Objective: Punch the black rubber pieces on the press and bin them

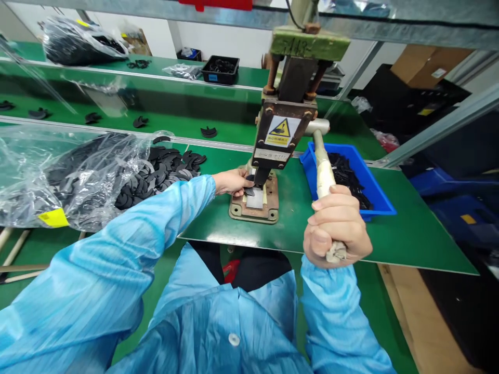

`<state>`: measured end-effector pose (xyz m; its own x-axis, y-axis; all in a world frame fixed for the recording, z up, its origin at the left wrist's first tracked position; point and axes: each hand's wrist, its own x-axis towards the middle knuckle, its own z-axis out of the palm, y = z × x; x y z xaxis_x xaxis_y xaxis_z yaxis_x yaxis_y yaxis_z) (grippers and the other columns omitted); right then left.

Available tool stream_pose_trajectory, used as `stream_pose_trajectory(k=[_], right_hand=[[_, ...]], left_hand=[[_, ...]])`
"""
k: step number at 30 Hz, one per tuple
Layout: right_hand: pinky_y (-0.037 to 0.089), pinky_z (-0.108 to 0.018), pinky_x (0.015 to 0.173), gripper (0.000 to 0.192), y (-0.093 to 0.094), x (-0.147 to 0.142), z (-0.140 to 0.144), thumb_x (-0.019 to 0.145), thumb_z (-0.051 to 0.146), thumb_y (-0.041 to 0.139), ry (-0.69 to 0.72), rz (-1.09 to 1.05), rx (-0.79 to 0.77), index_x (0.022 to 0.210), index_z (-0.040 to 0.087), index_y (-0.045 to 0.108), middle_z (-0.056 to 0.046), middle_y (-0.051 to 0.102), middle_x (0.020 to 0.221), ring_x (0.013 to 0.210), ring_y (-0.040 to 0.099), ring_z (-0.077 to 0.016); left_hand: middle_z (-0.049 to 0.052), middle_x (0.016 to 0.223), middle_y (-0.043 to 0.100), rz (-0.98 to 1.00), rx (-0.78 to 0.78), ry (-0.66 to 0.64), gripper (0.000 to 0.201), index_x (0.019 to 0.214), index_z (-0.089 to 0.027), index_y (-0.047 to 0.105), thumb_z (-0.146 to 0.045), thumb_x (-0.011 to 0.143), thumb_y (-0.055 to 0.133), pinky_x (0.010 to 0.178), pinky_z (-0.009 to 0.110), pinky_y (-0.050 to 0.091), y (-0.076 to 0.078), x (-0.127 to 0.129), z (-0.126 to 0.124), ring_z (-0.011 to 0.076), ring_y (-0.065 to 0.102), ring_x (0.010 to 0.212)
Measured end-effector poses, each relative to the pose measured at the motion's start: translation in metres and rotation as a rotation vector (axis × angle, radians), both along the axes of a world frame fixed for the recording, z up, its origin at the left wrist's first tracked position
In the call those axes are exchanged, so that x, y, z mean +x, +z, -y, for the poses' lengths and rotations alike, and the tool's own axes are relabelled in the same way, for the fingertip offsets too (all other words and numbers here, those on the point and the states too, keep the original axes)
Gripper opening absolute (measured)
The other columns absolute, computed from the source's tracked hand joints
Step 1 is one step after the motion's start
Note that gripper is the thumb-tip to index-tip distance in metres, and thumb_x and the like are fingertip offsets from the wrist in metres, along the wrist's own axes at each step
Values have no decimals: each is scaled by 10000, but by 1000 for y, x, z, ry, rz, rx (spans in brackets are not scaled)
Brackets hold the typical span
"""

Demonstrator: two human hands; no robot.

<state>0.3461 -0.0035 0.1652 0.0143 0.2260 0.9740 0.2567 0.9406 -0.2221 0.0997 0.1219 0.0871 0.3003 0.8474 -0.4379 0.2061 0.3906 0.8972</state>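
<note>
Fingers pinched, my left hand [234,182] holds a small black curved part [249,191] on the base of a hand press [268,140], under its ram. A bright metal plate [255,199] lies on that base just in front of the part. My right hand [338,226] is wrapped round the end of the press lever [323,163], whose grip is covered in pale tape. The lever slopes down from the press's right side towards me. Where the part meets the ram is partly hidden by my fingers.
Left of the press, black curved parts [159,174] spill from a clear plastic bag [78,176]. A blue bin [374,189] of black pieces stands on the right. Behind runs a green conveyor belt [163,114] with spaced parts; a black tray [221,70] sits on the shelf beyond.
</note>
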Motion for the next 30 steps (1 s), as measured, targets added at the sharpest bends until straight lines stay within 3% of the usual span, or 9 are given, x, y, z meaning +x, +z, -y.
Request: stream_pose_trajectory(k=[5, 9, 12, 15, 18, 20, 22, 25, 30], right_hand=[[583, -584, 962, 241, -4, 7, -6, 859, 334, 737, -10, 16, -3, 701, 247, 577, 50, 656, 649, 730, 704, -197], [597, -586, 933, 297, -10, 10, -16, 838, 375, 753, -6, -17, 40, 645, 256, 562, 48, 653, 606, 698, 708, -208], [603, -601, 894, 337, -12, 11, -20, 829, 416, 762, -15, -35, 61, 616, 261, 553, 42, 637, 565, 663, 702, -220], [604, -613, 881, 343, -12, 11, -19, 834, 433, 766, -20, -18, 55, 612, 267, 564, 39, 634, 559, 659, 706, -229], [602, -621, 894, 351, -11, 11, -17, 855, 438, 759, -18, -11, 36, 619, 261, 567, 34, 629, 565, 673, 709, -226], [599, -629, 896, 357, -11, 11, -15, 867, 440, 751, -17, -12, 24, 625, 256, 564, 32, 627, 567, 679, 707, -225], [600, -630, 891, 364, -11, 10, -16, 870, 446, 749, -19, -12, 21, 626, 255, 558, 32, 629, 569, 677, 704, -224], [602, -627, 869, 399, -12, 8, -18, 867, 470, 749, -26, -30, 44, 612, 251, 534, 33, 623, 556, 655, 691, -220], [603, -605, 863, 404, -12, 8, -21, 853, 454, 762, -20, -38, 73, 601, 245, 526, 27, 611, 538, 647, 682, -211]], left_hand=[[-10, 640, 625, 39, 206, 180, 272, 1033, -199, 611, -302, 893, 821, 528, 280, 506, 2, 15, 41, 142, 596, 498], [39, 849, 686, 66, 486, 87, 269, 1162, -209, 656, -373, 960, 723, 661, 292, 552, -4, 1, 89, 161, 677, 721], [94, 1071, 726, -251, 719, 27, 242, 1151, -221, 731, -378, 974, 680, 813, 339, 570, 0, -45, 112, 194, 692, 901], [114, 1152, 723, -665, 873, 59, 249, 1167, -208, 738, -320, 977, 624, 996, 433, 548, 13, -115, 114, 260, 683, 1066], [134, 1212, 716, -1008, 878, -37, 291, 1194, -197, 734, -251, 929, 626, 1088, 489, 502, 27, -177, 112, 318, 649, 1179], [137, 1234, 704, -1147, 846, -165, 371, 1249, -203, 723, -211, 888, 638, 1086, 487, 499, 29, -201, 115, 332, 636, 1195], [141, 1292, 683, -1228, 824, -269, 479, 1333, -217, 698, -201, 855, 661, 1090, 493, 492, 25, -209, 123, 345, 617, 1224], [155, 1418, 630, -1280, 829, -309, 571, 1433, -236, 664, -202, 864, 656, 1100, 512, 477, 13, -204, 134, 358, 588, 1269], [156, 1358, 670, -1210, 918, -260, 401, 1326, -257, 759, -225, 983, 554, 1055, 526, 469, 1, -188, 130, 347, 591, 1236]])
